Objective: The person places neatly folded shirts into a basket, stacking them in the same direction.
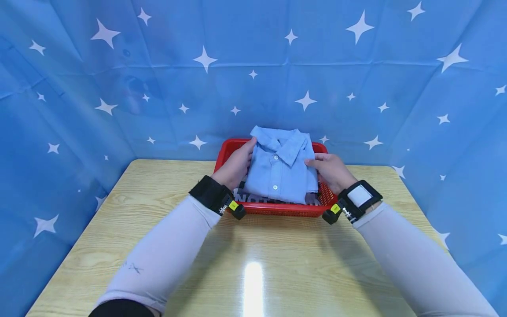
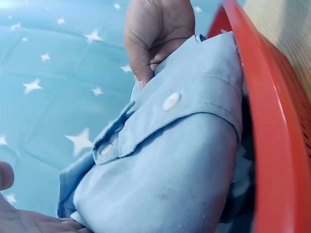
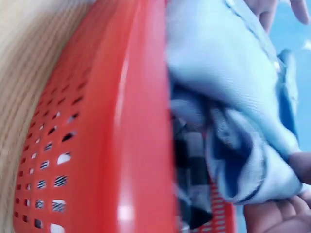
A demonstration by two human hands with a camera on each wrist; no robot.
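Note:
A folded light-blue button-up shirt (image 1: 279,165) lies collar-up in a red plastic basket (image 1: 283,209), on top of dark clothing (image 1: 313,199) with pale lettering. At the shirt's left side is my left hand (image 1: 237,163), its fingers against the fabric. In the left wrist view the left thumb (image 2: 6,175) stands away from the cloth. My right hand (image 1: 332,171) pinches the shirt's right edge, thumb on top and fingers beneath. The right wrist view shows that folded edge lifted above black-and-white checked cloth (image 3: 194,170) inside the basket.
The basket stands at the far side of a wood-grain table (image 1: 166,193), close to a blue curtain (image 1: 253,101) with white stars. Its perforated wall (image 3: 53,160) rises on the near side. A bright light reflection shows on the tabletop in front.

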